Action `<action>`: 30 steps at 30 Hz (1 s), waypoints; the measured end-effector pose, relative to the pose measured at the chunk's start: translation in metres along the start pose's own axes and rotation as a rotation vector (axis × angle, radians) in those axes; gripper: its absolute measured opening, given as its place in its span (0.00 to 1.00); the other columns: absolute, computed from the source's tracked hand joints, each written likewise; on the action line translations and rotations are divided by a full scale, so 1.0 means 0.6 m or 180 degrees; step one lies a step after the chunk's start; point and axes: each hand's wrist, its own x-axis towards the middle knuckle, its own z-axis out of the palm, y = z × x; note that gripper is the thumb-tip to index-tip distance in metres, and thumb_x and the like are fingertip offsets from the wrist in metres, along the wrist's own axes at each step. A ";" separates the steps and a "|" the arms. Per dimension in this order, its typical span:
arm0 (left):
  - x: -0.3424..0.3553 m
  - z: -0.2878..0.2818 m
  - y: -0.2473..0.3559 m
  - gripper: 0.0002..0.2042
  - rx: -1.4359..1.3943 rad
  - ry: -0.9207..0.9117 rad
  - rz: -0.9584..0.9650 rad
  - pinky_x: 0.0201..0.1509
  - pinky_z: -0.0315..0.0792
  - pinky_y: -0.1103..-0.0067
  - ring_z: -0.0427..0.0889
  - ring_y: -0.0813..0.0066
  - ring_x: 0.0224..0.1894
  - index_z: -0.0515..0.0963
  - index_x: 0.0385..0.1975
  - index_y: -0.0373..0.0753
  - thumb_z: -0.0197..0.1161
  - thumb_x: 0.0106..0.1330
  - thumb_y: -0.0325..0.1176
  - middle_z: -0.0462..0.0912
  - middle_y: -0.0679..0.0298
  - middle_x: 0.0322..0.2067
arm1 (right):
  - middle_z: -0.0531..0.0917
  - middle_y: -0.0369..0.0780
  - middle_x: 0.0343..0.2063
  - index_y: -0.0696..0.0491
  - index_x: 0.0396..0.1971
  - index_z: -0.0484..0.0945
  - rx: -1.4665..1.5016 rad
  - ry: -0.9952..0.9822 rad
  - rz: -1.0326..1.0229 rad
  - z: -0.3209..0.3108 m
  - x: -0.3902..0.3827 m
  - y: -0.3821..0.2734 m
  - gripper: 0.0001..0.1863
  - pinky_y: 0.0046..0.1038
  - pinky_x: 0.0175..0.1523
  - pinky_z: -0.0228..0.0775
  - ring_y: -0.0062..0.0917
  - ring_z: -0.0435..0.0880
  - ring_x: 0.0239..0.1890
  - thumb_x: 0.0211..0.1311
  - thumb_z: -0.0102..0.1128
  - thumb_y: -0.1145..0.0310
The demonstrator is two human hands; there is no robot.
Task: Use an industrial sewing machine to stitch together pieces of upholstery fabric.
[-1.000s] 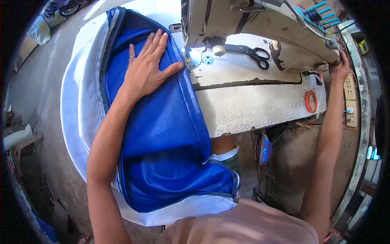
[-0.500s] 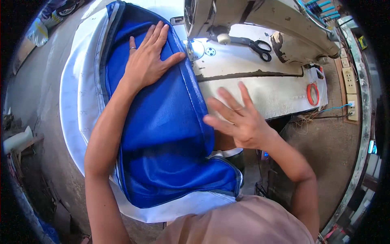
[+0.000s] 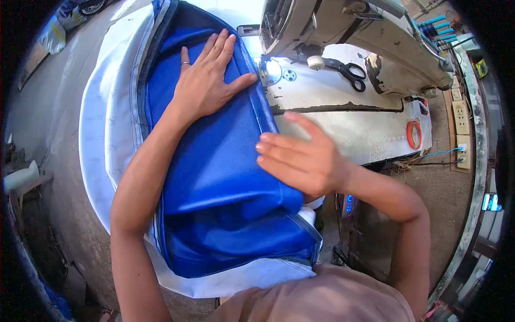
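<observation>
A blue sheet of coated fabric (image 3: pixel 214 166) with a dark edging strip lies across the work surface and hangs over its near side. My left hand (image 3: pixel 209 80) rests flat on its upper part, fingers spread, a ring on one finger. Over the right edge of the blue fabric, my right hand (image 3: pixel 300 161) has its fingers stretched out, their tips at the folded hem. White fabric (image 3: pixel 99 129) shows beyond the left border and below the blue. Just right of the left hand is the needle area of a sewing machine (image 3: pixel 397 45).
Black-handled scissors (image 3: pixel 354 75) lie under the machine's arm. A red tape roll (image 3: pixel 413 134) sits at the right end of the machine table (image 3: pixel 354 129). Power sockets (image 3: pixel 461 118) with cables line the right side. Blue thread spools (image 3: pixel 435 29) stand at the upper right.
My right hand has moved left onto the hem of the blue fabric, its fingers drawn closer together. The left hand stays flat on the fabric. The view has shifted slightly.
</observation>
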 end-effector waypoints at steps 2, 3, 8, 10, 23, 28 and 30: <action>-0.001 0.006 -0.002 0.49 -0.0027 0.0045 0.0021 0.81 0.41 0.33 0.54 0.60 0.85 0.61 0.81 0.42 0.55 0.70 0.75 0.60 0.59 0.82 | 0.85 0.44 0.62 0.54 0.57 0.84 -0.0103 0.0392 -0.0140 -0.015 0.050 0.032 0.17 0.52 0.76 0.66 0.31 0.82 0.68 0.71 0.62 0.67; -0.002 0.003 -0.005 0.49 -0.0032 0.0057 0.0029 0.81 0.41 0.33 0.54 0.60 0.85 0.61 0.81 0.42 0.55 0.70 0.75 0.61 0.60 0.82 | 0.87 0.44 0.59 0.54 0.54 0.85 -0.0142 0.0596 -0.0211 -0.023 0.076 0.046 0.15 0.50 0.76 0.67 0.31 0.84 0.65 0.71 0.63 0.67; 0.000 -0.007 0.002 0.49 -0.0035 -0.0018 -0.0006 0.81 0.40 0.32 0.55 0.60 0.84 0.63 0.81 0.44 0.55 0.69 0.76 0.62 0.61 0.81 | 0.91 0.43 0.52 0.55 0.48 0.87 -0.0281 0.0490 -0.0294 -0.004 0.062 0.067 0.12 0.47 0.72 0.71 0.31 0.89 0.60 0.71 0.63 0.67; 0.001 -0.007 0.004 0.49 -0.0033 -0.0065 -0.0017 0.81 0.40 0.32 0.55 0.60 0.84 0.63 0.80 0.44 0.55 0.69 0.76 0.62 0.62 0.81 | 0.91 0.42 0.51 0.55 0.48 0.87 -0.0299 0.0390 -0.0286 0.006 0.052 0.070 0.11 0.46 0.72 0.72 0.32 0.89 0.59 0.71 0.63 0.68; 0.055 -0.006 -0.034 0.48 0.0184 -0.0094 -0.0388 0.79 0.41 0.27 0.55 0.62 0.84 0.63 0.81 0.50 0.53 0.68 0.77 0.61 0.63 0.82 | 0.92 0.41 0.51 0.56 0.47 0.87 -0.0148 0.0621 -0.0067 0.014 0.054 0.108 0.09 0.39 0.62 0.77 0.28 0.90 0.58 0.71 0.64 0.72; 0.050 -0.001 -0.044 0.48 0.0391 -0.0088 -0.0286 0.78 0.43 0.26 0.55 0.61 0.84 0.61 0.82 0.50 0.52 0.69 0.77 0.59 0.63 0.82 | 0.92 0.40 0.50 0.55 0.45 0.88 -0.0479 0.0781 -0.0161 0.037 0.045 0.077 0.08 0.38 0.61 0.77 0.27 0.90 0.57 0.70 0.65 0.72; 0.052 0.000 -0.043 0.48 0.0435 -0.0067 -0.0231 0.78 0.43 0.26 0.55 0.61 0.84 0.61 0.82 0.50 0.52 0.69 0.77 0.59 0.63 0.82 | 0.92 0.40 0.49 0.55 0.44 0.88 -0.0607 0.0813 -0.0190 0.044 0.042 0.068 0.08 0.38 0.60 0.77 0.27 0.91 0.57 0.70 0.66 0.72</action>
